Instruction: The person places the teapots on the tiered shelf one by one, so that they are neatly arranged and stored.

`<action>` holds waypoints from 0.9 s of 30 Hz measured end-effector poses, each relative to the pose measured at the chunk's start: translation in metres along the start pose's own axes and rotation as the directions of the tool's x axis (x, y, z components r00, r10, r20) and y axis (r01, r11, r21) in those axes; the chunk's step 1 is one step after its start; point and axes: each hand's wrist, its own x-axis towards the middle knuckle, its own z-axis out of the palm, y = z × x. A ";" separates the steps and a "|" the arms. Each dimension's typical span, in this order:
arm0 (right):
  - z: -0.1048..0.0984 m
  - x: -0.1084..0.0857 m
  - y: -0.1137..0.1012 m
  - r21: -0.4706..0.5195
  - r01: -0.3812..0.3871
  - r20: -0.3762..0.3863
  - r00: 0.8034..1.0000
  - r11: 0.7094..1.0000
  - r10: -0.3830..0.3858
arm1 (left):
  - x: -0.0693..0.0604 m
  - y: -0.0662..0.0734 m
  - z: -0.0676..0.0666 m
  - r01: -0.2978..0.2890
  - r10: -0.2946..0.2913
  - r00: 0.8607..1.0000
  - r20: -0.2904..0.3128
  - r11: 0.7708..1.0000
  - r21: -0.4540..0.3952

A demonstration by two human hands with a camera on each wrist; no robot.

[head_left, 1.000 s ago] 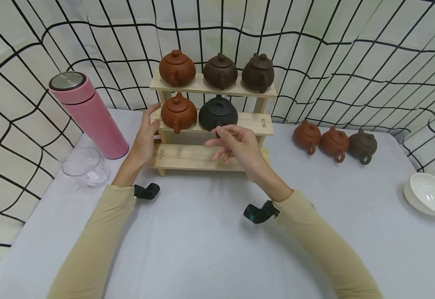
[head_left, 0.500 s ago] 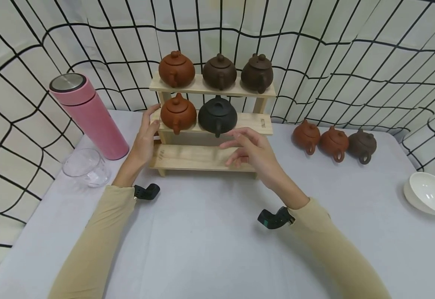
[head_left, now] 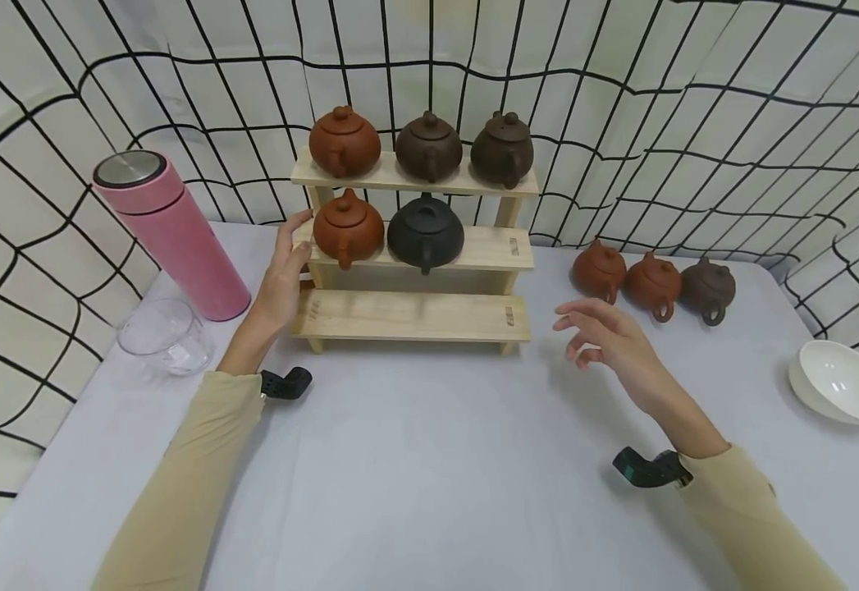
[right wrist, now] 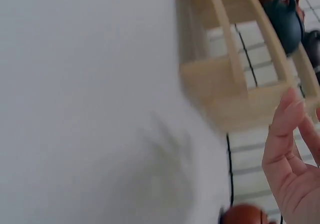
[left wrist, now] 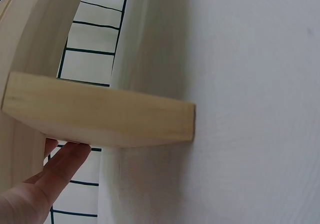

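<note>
Left hand (head_left: 274,283), fingers nearly straight, touches rack (head_left: 407,316); shove could topple orange pot (head_left: 348,231) beside it. Right hand (head_left: 617,341), loosely spread, empty; careless reach could tip red pot (head_left: 599,269) just beyond.

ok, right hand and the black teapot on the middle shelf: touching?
Apart. The head view shows the right hand out beyond the right end of the wooden rack, with a plain gap between it and the black teapot.

Seemingly lab-style recording booth, exact kind unclear: plain white desk (head_left: 414,492), white backdrop (head_left: 702,49) with wavy black grid lines (head_left: 388,64) closing in along desk's left, back and right edges, small black wrist cameras (head_left: 645,469) at both sleeve cuffs (head_left: 720,478)
</note>
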 end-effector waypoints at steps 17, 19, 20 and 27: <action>-0.055 0.012 0.046 0.138 -0.197 -0.125 0.969 0.971 0.214 | -0.002 0.001 0.001 0.021 -0.021 1.000 0.009 1.000 0.023; -0.054 0.016 0.046 0.164 -0.194 -0.114 0.970 0.967 0.214 | -0.002 0.001 0.001 0.019 -0.019 1.000 0.010 1.000 0.025; -0.054 0.017 0.046 0.177 -0.192 -0.110 0.971 0.965 0.213 | -0.002 0.001 0.001 0.018 -0.018 1.000 0.011 0.999 0.027; -0.055 0.030 0.049 0.336 -0.174 -0.079 0.974 0.925 0.212 | 0.000 0.001 0.000 0.018 -0.018 1.000 0.012 0.999 0.038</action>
